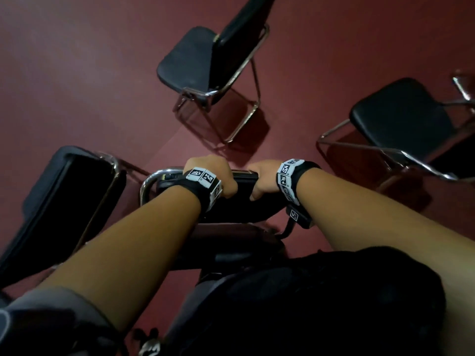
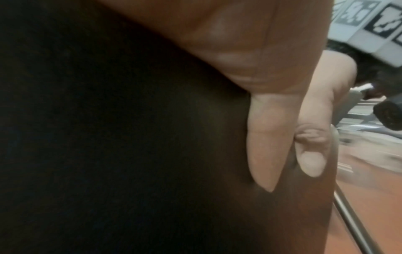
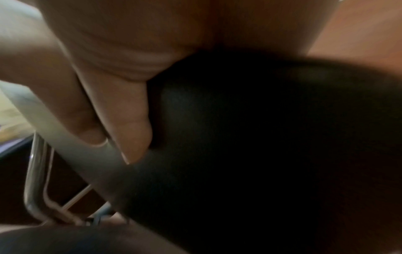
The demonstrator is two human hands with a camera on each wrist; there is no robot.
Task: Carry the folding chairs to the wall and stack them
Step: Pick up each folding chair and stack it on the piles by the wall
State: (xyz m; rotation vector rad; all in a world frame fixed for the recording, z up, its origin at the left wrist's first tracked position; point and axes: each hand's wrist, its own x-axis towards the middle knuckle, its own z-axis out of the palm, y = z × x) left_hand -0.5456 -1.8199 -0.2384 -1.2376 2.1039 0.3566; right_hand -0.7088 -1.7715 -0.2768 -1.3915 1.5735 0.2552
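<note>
I stand over a black padded chair with a chrome tube frame. Its backrest (image 1: pixel 239 204) is right in front of me, and both hands hold its top edge. My left hand (image 1: pixel 214 176) curls over the top on the left. My right hand (image 1: pixel 263 177) curls over it on the right, close beside the left. In the left wrist view my thumb (image 2: pixel 267 146) presses flat on the dark backrest (image 2: pixel 130 137). In the right wrist view my thumb (image 3: pixel 130 120) lies on the black pad (image 3: pixel 261 137) beside the grey frame tube (image 3: pixel 71 142). The seat is mostly hidden by my arms.
Three more black chairs stand on the dark red floor (image 1: pixel 90 73): one straight ahead (image 1: pixel 190 60), one at the right (image 1: pixel 401 116), one close at my left (image 1: pixel 64 201). Another chrome frame (image 1: pixel 462 86) shows at the far right edge.
</note>
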